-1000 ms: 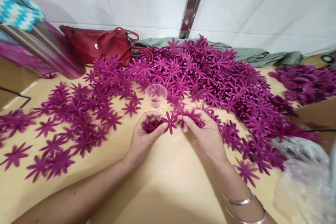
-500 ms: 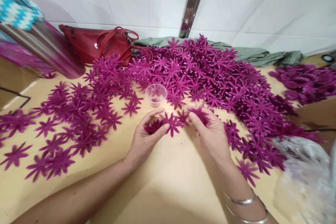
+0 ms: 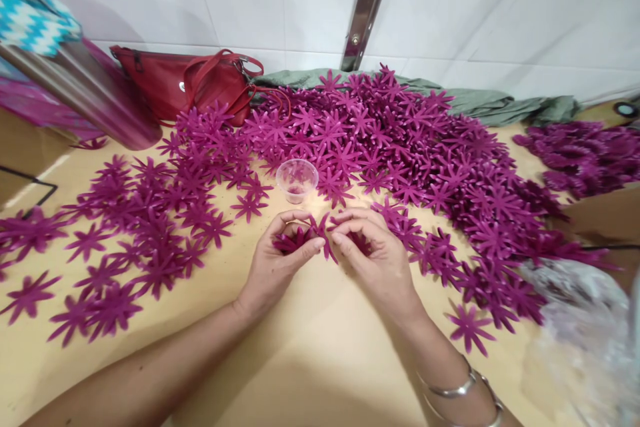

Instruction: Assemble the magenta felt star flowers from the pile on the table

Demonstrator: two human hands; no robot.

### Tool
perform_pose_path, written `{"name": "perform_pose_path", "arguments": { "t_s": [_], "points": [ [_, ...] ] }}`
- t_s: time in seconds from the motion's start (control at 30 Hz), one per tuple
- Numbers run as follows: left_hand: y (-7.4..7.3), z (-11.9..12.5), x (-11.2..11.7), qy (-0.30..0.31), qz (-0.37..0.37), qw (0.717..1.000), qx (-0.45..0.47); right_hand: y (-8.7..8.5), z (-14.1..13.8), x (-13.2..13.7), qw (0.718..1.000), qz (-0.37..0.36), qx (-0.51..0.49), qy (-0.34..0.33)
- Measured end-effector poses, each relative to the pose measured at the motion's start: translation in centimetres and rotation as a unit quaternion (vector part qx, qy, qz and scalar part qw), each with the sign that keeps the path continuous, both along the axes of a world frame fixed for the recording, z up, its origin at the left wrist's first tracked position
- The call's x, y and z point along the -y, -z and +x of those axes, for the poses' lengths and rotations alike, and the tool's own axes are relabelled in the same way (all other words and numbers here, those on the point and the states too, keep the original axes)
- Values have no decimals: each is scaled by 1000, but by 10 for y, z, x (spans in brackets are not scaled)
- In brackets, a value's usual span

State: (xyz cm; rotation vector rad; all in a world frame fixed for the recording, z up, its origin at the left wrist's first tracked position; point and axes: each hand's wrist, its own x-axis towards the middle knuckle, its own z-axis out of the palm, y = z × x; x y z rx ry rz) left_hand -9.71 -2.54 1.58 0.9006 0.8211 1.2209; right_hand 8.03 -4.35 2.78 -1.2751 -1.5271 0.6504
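Tabletop [image 3: 310, 367]: bare stretch between the forearms. Heap [image 3: 390, 127] of purple flowers: beyond both hands, curving round outside the right. Scatter [image 3: 165, 240] of the same, thinner: out to the left hand's left. Bag [image 3: 165, 90], red: farther off, beyond that scatter.

Left hand [image 3: 275, 263]: gently closed, thumb over a small bunch [image 3: 294, 240]. Right hand [image 3: 383, 257]: half curled, thumb and forefinger slightly apart at the tips; more flowers [image 3: 361, 243] seemingly held inside the curl. Cup [image 3: 296, 196], clear, upright: just beyond the left fingertips.

Single flower [image 3: 320, 233]: between the hands, at the left thumb tip; right-hand contact unclear.

Judgement: petals look thin and easily bent. Best a light pinch near the centre, left hand steady, bunch kept loose, petals untangled first.
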Motion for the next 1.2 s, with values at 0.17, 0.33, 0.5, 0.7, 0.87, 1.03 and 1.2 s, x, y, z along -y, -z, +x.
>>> {"name": "perform_pose_path", "arguments": {
  "t_s": [0.17, 0.33, 0.5, 0.7, 0.87, 1.03, 1.2],
  "points": [
    [-1, 1, 0, -3, 3, 1000, 11, -4, -3, 2, 995, -32, -68, -60],
    [-2, 0, -1, 18, 14, 1000, 5, -3, -7, 2, 984, -86, -133, -79],
    [1, -2, 0, -12, 15, 1000, -18, 3, 6, -5, 964, -104, -243, 33],
    [7, -3, 0, -20, 18, 999, -27, -3, 12, -6, 988, -5, -99, 119],
    [3, -3, 1, 3, 1, 1000, 14, -6, 1, 1, 995, 77, 31, 61],
    [2, -3, 1, 59, -33, 996, 52, -8, -5, 4, 991, 105, 85, 23],
    [7, -2, 0, 80, -47, 994, 53, -6, -6, 3, 987, 103, 121, 15]
  ]
}}
